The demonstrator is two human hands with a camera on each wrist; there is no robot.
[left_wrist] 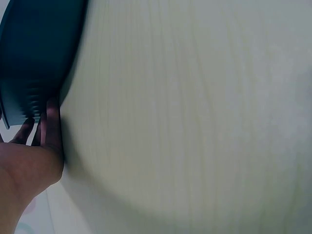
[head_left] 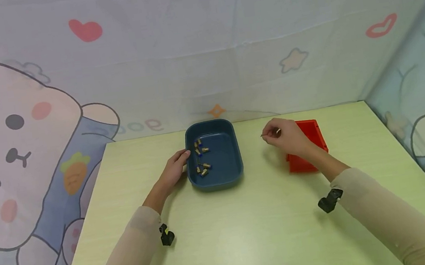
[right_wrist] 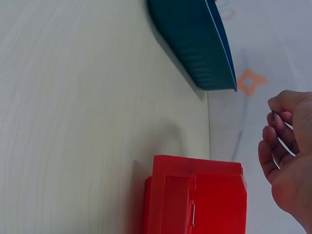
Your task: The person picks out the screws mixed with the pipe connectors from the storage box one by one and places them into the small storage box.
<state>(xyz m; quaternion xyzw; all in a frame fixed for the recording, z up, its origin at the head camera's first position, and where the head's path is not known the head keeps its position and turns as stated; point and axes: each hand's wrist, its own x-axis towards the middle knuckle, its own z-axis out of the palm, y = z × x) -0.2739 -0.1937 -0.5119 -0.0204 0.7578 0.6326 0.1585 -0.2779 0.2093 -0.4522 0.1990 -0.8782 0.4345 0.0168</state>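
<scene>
Small thin metal pin (head_left: 266, 134) pinched in curled fingertips of right hand (head_left: 283, 137), held above counter (head_left: 249, 226) just left of red bin (head_left: 310, 137), between bin and blue tray (head_left: 234, 147). In right wrist view, same pin (right_wrist: 273, 118) seen gripped between thumb and forefinger, off the surface. Red bin placed toward far right of counter, partly hidden behind right hand. Blue tray set near middle of far edge, containing several small brass fittings (head_left: 201, 158) grouped along its left side. Left hand (head_left: 174, 169) resting against left wall of tray, fingers fairly straight and touching the rim, gripping nothing. Cartoon-print cloth (head_left: 34, 129) hung behind and beside counter.
</scene>
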